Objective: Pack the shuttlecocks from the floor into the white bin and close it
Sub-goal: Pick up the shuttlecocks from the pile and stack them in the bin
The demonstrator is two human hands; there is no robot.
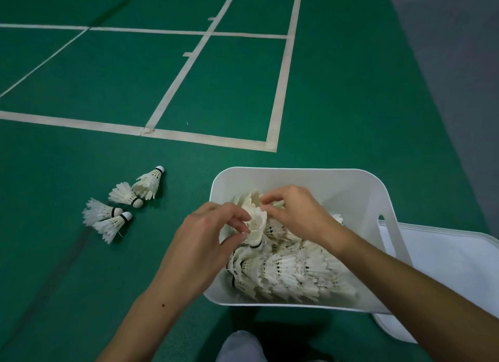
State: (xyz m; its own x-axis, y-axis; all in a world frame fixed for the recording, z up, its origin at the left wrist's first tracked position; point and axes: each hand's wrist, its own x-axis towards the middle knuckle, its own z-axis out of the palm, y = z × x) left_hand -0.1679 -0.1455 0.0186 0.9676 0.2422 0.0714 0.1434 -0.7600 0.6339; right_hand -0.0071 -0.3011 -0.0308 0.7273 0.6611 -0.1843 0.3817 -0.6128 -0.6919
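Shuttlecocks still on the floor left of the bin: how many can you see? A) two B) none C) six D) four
D: four loose shuttlecocks lie on the green floor left of the white bin, in two touching pairs, while both hands work over the bin.

Lid [442,267] partly hidden behind bin [297,178], cut off at right edge. Bin's bottom buried under shuttlecocks [291,275]. Knee [240,345] cut off at bottom edge.
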